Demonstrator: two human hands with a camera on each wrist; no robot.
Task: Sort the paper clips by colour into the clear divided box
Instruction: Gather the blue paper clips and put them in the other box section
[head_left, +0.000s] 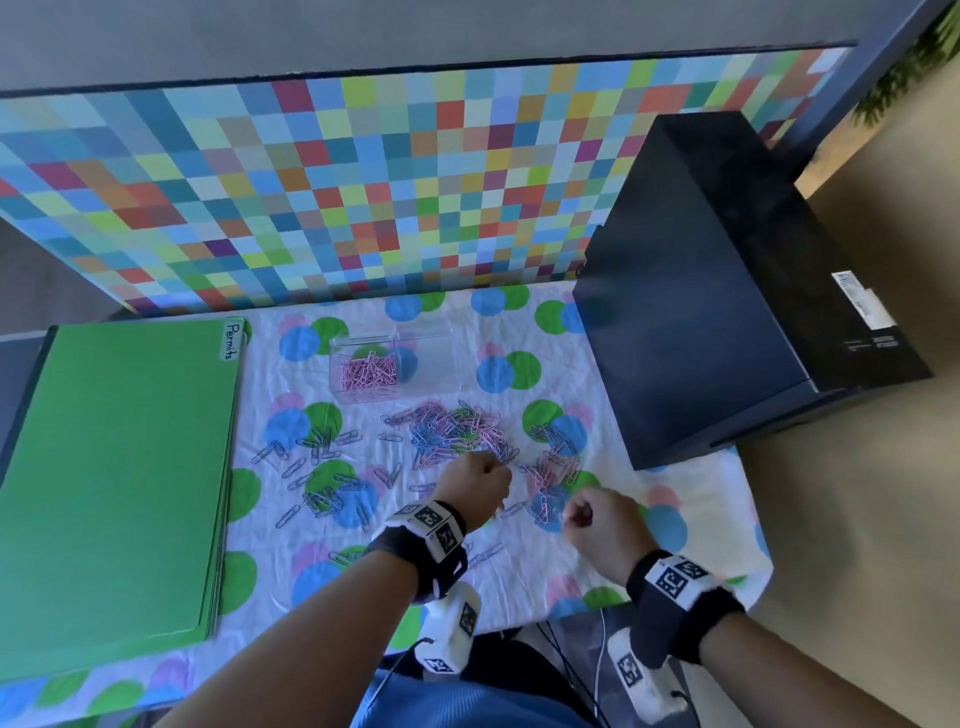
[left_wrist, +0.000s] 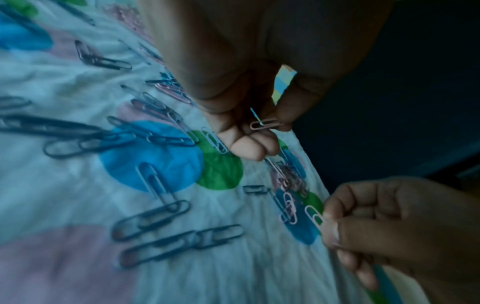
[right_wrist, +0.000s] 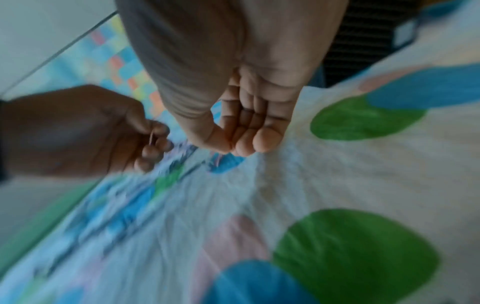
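Observation:
The clear divided box (head_left: 434, 335) stands at the back of the spotted cloth, with pink clips (head_left: 368, 374) in its left compartment. In front of it lies a mixed pink and blue pile of clips (head_left: 452, 431), blue-grey clips (head_left: 322, 467) are scattered to the left, and a smaller pink cluster (head_left: 553, 465) lies to the right. My left hand (head_left: 498, 470) (left_wrist: 259, 133) hovers beside the piles and pinches a pink clip (left_wrist: 266, 124). My right hand (head_left: 576, 514) (left_wrist: 330, 222) (right_wrist: 233, 146) is curled low over the cloth, its thumb and forefinger pinching a pale pink clip (left_wrist: 314, 216).
A stack of green folders (head_left: 119, 467) labelled Permits covers the table's left side. A tall black box (head_left: 727, 291) stands at the right. A checked colour panel (head_left: 311, 182) walls off the back. The spotted cloth (head_left: 675, 493) ends close to my body.

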